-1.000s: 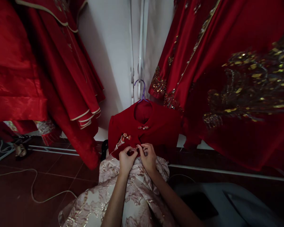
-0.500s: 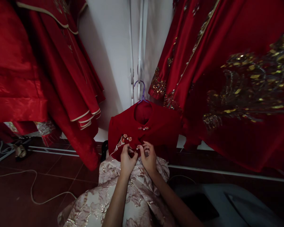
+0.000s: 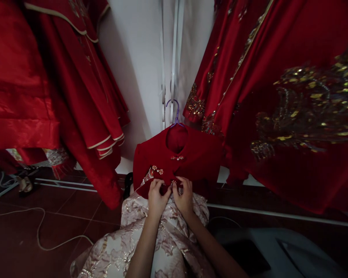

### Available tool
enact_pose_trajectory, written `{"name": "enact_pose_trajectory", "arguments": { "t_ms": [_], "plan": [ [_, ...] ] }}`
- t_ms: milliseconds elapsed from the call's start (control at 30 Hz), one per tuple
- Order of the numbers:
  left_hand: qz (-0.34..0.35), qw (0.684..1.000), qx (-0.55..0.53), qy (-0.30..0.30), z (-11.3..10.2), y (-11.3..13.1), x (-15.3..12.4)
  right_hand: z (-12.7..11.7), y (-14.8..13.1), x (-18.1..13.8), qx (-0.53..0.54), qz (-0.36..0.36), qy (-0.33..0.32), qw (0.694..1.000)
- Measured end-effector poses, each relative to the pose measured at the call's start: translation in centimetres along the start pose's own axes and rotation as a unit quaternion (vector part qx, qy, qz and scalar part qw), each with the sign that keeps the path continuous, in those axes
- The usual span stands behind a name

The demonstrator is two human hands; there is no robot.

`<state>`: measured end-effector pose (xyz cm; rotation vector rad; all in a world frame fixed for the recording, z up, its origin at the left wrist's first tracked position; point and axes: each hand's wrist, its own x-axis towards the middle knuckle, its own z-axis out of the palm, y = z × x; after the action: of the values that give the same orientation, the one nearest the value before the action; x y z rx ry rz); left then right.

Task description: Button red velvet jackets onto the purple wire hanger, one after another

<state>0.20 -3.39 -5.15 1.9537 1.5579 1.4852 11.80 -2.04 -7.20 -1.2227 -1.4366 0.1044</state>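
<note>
A dress hangs in front of me on a purple hanger (image 3: 174, 110). Its top is dark red velvet (image 3: 200, 156) with beaded fasteners (image 3: 177, 158), and its skirt is pale pink and gold brocade (image 3: 124, 247). My left hand (image 3: 157, 199) and my right hand (image 3: 183, 197) are both at the lower edge of the red top. The fingers of each hand are pinched together on a small beaded fastener there. The fastener itself is mostly hidden by my fingertips.
Red satin gowns with cream piping (image 3: 75, 88) hang at the left, and red gowns with gold embroidery (image 3: 292, 100) hang at the right. A white wall with a rail (image 3: 169, 58) is behind. A white cable (image 3: 40, 231) lies on the dark red tiled floor. A grey object (image 3: 278, 251) sits at lower right.
My fingers have shifted slightly on the fastener and the two hands have drawn closer together. The view has dropped a little. The dress hangs as before.
</note>
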Motion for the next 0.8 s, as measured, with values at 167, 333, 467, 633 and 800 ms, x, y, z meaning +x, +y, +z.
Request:
{"name": "enact_pose_trajectory", "arguments": {
  "t_ms": [167,333,467,633,800],
  "plan": [
    [-0.008,1.000,0.003,0.008,0.0,-0.1,0.0,0.2,0.5,-0.1,0.004,0.014,0.003,1.000],
    [-0.002,1.000,-0.013,0.003,-0.1,0.2,-0.1,0.0,0.4,-0.3,0.038,0.040,0.006,0.998],
    [0.003,1.000,0.028,-0.008,-0.1,0.2,-0.1,-0.2,0.4,-0.3,0.057,0.048,0.009,0.997],
    [0.007,0.996,0.088,-0.016,0.1,0.0,-0.1,0.1,0.9,-0.4,0.063,0.028,0.020,0.997],
    [0.016,0.992,0.122,-0.019,0.3,0.0,-0.2,0.2,1.2,-0.5,0.065,0.024,0.018,0.997]
  ]
}}
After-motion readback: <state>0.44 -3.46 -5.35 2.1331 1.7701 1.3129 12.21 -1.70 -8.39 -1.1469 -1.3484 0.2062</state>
